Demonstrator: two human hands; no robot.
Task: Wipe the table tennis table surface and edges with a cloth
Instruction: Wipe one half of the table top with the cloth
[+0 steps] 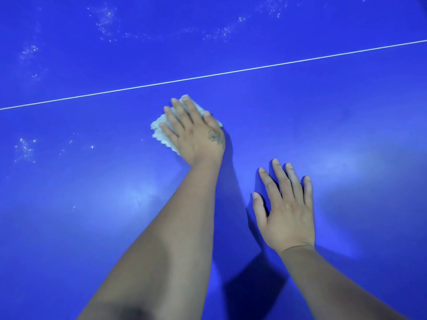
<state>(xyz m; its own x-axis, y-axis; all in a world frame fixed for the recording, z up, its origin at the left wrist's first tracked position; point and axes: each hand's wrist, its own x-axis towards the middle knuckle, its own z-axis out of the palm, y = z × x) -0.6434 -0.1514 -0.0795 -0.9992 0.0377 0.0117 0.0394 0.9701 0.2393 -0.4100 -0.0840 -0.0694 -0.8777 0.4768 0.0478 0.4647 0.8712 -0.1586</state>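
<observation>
The blue table tennis table (92,215) fills the whole view. A thin white line (208,76) runs across it from the left edge up to the right. My left hand (196,132) lies flat, fingers straight, pressing a pale fluffy cloth (159,131) onto the surface just below the line. The cloth shows at the fingertips and to the left of the hand. My right hand (286,209) rests flat on the bare table to the lower right, fingers spread and straight, holding nothing.
White dusty specks lie scattered on the far side of the line (106,21) and at the left (25,148). Light reflections show on the near surface. No table edge is in view.
</observation>
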